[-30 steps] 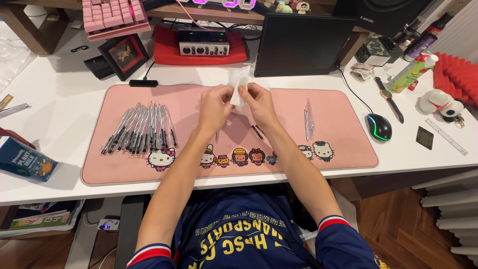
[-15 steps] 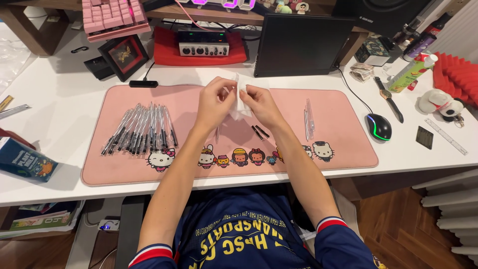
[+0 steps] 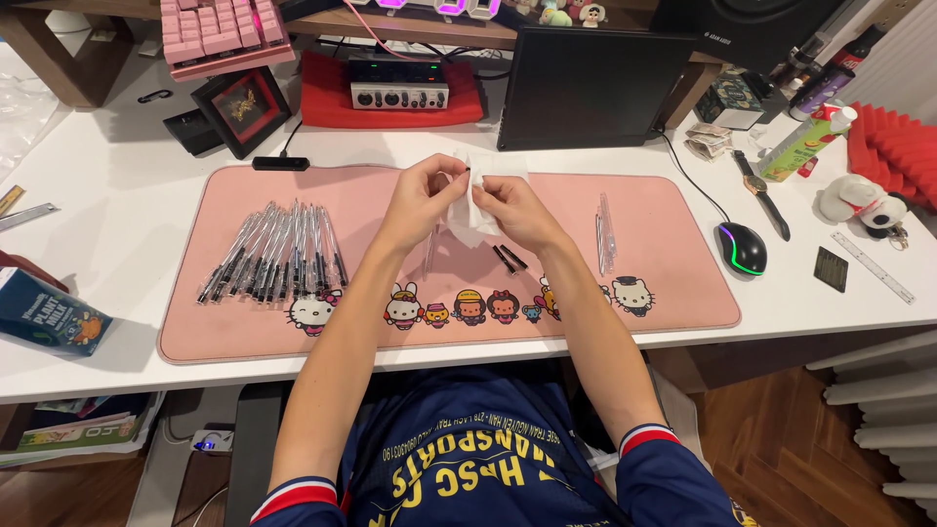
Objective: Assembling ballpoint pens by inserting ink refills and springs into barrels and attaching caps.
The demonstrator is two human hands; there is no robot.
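Observation:
Both of my hands are raised over the middle of the pink desk mat point(image 3: 683, 293). My left hand point(image 3: 422, 198) and my right hand point(image 3: 512, 208) pinch a white tissue point(image 3: 478, 195) between them; something thin and dark shows at its top edge, too small to name. A clear pen barrel point(image 3: 429, 249) seems to hang below my left hand. Two small black pen caps point(image 3: 508, 259) lie on the mat under my right wrist. A row of several clear pens with black tips point(image 3: 278, 252) lies on the mat's left part. A few clear pen barrels point(image 3: 605, 234) rest on the right part.
A dark tablet screen point(image 3: 590, 88) leans at the back, beside a red pad with an audio box point(image 3: 398, 95). A mouse point(image 3: 742, 249), wristwatch point(image 3: 759, 190), ruler point(image 3: 872, 265) and plush toy point(image 3: 859, 200) lie right. A framed picture point(image 3: 242, 107) and carton point(image 3: 44, 317) are left.
My hands have stayed over the mat's middle and rubbed the tissue, lifting slightly toward the tablet. The two black caps now show below my right wrist.

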